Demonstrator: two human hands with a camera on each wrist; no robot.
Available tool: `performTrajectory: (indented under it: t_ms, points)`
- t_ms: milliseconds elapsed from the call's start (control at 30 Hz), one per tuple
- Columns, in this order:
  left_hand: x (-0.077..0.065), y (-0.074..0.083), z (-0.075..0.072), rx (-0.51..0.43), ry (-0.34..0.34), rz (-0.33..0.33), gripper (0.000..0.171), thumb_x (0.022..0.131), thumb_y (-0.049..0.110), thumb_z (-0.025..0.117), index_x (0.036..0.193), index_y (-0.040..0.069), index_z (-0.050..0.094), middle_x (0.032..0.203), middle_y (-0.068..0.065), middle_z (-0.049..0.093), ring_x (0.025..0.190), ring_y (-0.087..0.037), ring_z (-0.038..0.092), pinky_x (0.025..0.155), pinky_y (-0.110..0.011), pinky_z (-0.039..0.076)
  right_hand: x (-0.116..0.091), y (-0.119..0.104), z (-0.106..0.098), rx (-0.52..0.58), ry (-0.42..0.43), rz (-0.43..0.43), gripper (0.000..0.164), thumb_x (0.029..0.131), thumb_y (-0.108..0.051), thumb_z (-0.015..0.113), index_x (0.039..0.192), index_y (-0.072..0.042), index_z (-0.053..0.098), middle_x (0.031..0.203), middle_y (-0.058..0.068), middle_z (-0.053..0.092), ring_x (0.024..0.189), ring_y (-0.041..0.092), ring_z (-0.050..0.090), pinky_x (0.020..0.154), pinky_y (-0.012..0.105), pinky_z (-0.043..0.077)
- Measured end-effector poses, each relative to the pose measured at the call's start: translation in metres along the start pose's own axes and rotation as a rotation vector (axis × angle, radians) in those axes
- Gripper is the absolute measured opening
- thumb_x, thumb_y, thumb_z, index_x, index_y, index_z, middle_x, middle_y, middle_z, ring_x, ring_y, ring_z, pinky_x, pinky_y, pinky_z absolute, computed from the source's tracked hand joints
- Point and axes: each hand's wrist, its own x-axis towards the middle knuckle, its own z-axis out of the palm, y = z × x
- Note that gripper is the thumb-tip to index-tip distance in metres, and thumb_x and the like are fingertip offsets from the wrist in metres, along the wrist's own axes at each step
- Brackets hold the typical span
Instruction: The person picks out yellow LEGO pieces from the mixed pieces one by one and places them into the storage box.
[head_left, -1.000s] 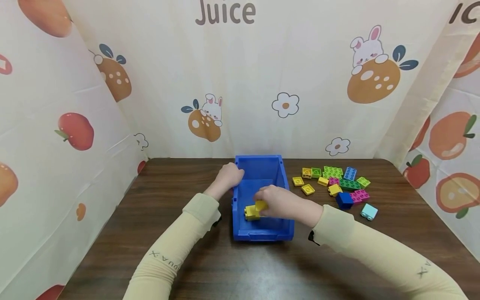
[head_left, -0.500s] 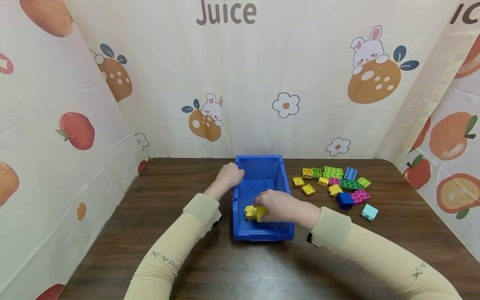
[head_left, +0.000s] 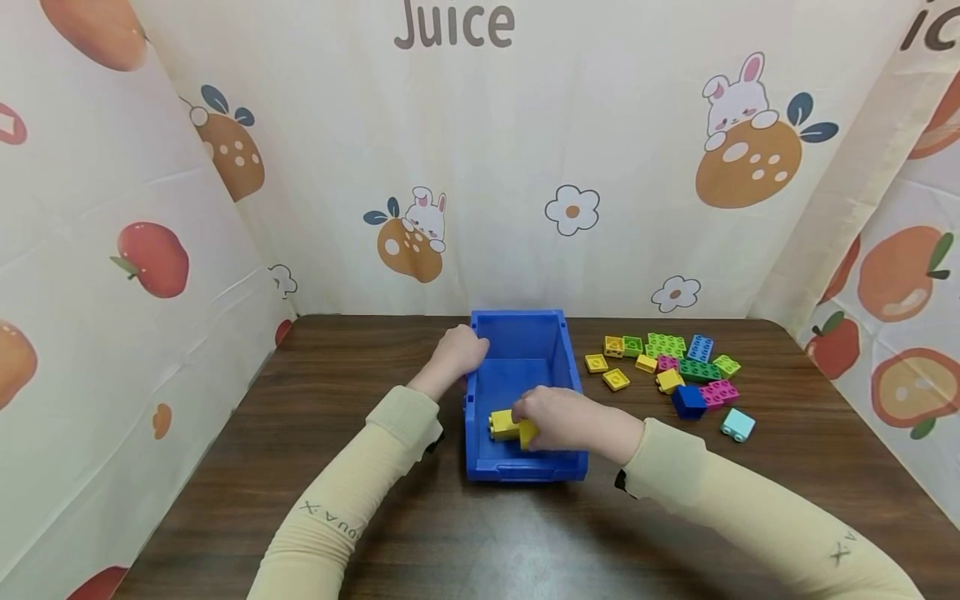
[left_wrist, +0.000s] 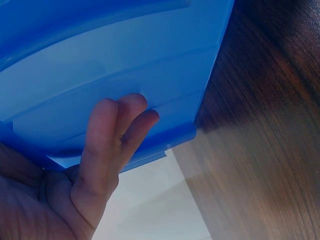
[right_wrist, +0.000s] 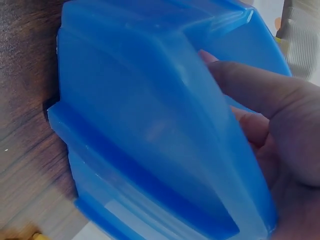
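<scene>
A blue plastic bin (head_left: 525, 473) stands on the table, in front of the person. At its left rim, my left hand (head_left: 459, 352) grips the wall; in the left wrist view, the fingers (left_wrist: 100, 145) lie along the bin's outer side. Inside the bin, my right hand (head_left: 558, 418) holds a yellow toy brick (head_left: 528, 433), low over the floor. Directly left of it lies another yellow brick (head_left: 503, 426), and I cannot tell whether the two touch. The right wrist view shows the right hand (right_wrist: 280, 115) reaching over the bin's wall, which hides the held brick.
Right of the bin, several loose bricks are spread on the brown table (head_left: 360, 367): a dark blue one (head_left: 689, 401), a light turquoise one (head_left: 738, 425), a dark green one (head_left: 700, 371) and a blue one (head_left: 701, 347). A patterned curtain (head_left: 495, 250) hangs behind the table.
My right hand has shifted slightly toward me and to the right inside the bin, lowering the yellow brick beside the other one. The left hand has stayed on the rim.
</scene>
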Motion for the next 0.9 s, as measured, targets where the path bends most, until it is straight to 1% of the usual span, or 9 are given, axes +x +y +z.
performTrajectory:
  t_ms: [200, 300, 400, 467, 533, 700, 767, 900]
  points:
    - [0.0, -0.001, 0.001, 0.003, 0.008, 0.004, 0.038, 0.097, 0.022, 0.042, 0.064, 0.005, 0.049, 0.047, -0.002, 0.04, 0.063, -0.034, 0.069, 0.041, -0.028, 0.05, 0.003, 0.0, 0.005, -0.017, -0.034, 0.01, 0.029, 0.078, -0.019, 0.078, 0.104, -0.012, 0.07, 0.108, 0.006, 0.068, 0.095, 0.018, 0.065, 0.081, 0.034, 0.055]
    - [0.0, -0.001, 0.001, 0.001, 0.013, 0.004, 0.038, 0.097, 0.022, 0.043, 0.064, 0.005, 0.049, 0.047, -0.002, 0.039, 0.055, -0.03, 0.067, 0.041, -0.028, 0.05, 0.004, 0.0, 0.007, -0.005, -0.044, 0.007, 0.027, 0.079, -0.018, 0.076, 0.105, -0.012, 0.07, 0.109, 0.006, 0.068, 0.095, 0.018, 0.065, 0.081, 0.034, 0.055]
    - [-0.001, -0.001, 0.001, -0.008, 0.012, 0.002, 0.038, 0.097, 0.023, 0.043, 0.065, 0.004, 0.05, 0.047, -0.002, 0.039, 0.045, -0.023, 0.061, 0.042, -0.028, 0.051, 0.005, -0.001, 0.008, 0.006, -0.05, 0.001, 0.026, 0.08, -0.016, 0.075, 0.105, -0.012, 0.07, 0.108, 0.006, 0.069, 0.094, 0.018, 0.066, 0.081, 0.034, 0.055]
    - [-0.001, -0.001, 0.001, -0.01, 0.011, 0.003, 0.037, 0.098, 0.023, 0.043, 0.067, 0.004, 0.051, 0.048, -0.002, 0.04, 0.041, -0.02, 0.058, 0.042, -0.027, 0.051, 0.006, -0.002, 0.01, 0.005, -0.057, -0.001, 0.025, 0.081, -0.015, 0.074, 0.105, -0.012, 0.07, 0.107, 0.006, 0.069, 0.093, 0.017, 0.066, 0.08, 0.033, 0.055]
    - [0.0, -0.001, 0.001, -0.008, 0.008, 0.002, 0.037, 0.098, 0.023, 0.043, 0.067, 0.003, 0.051, 0.048, -0.002, 0.04, 0.042, -0.02, 0.058, 0.042, -0.027, 0.051, 0.006, -0.003, 0.011, -0.001, -0.063, -0.001, 0.025, 0.081, -0.014, 0.074, 0.106, -0.012, 0.07, 0.107, 0.007, 0.069, 0.092, 0.017, 0.067, 0.08, 0.033, 0.055]
    - [0.001, -0.001, 0.001, -0.003, 0.007, 0.003, 0.039, 0.097, 0.022, 0.043, 0.065, 0.004, 0.05, 0.047, -0.002, 0.039, 0.053, -0.029, 0.066, 0.042, -0.029, 0.051, 0.006, -0.006, 0.013, -0.023, -0.067, 0.01, 0.027, 0.08, -0.013, 0.074, 0.107, -0.013, 0.069, 0.108, 0.007, 0.068, 0.093, 0.017, 0.066, 0.081, 0.034, 0.055]
    - [0.002, -0.001, 0.002, 0.0, 0.006, 0.0, 0.039, 0.097, 0.022, 0.043, 0.063, 0.005, 0.049, 0.047, -0.002, 0.039, 0.053, -0.029, 0.066, 0.046, -0.032, 0.053, 0.006, -0.007, 0.015, -0.029, -0.061, 0.012, 0.028, 0.081, -0.013, 0.074, 0.108, -0.014, 0.069, 0.108, 0.007, 0.068, 0.094, 0.017, 0.066, 0.082, 0.035, 0.055]
    - [0.002, -0.002, 0.002, 0.008, 0.008, -0.008, 0.039, 0.097, 0.023, 0.042, 0.062, 0.006, 0.047, 0.046, -0.001, 0.038, 0.045, -0.024, 0.062, 0.056, -0.039, 0.056, 0.007, -0.007, 0.018, -0.039, -0.042, 0.009, 0.028, 0.08, -0.013, 0.074, 0.108, -0.014, 0.069, 0.109, 0.007, 0.068, 0.095, 0.018, 0.066, 0.083, 0.035, 0.054]
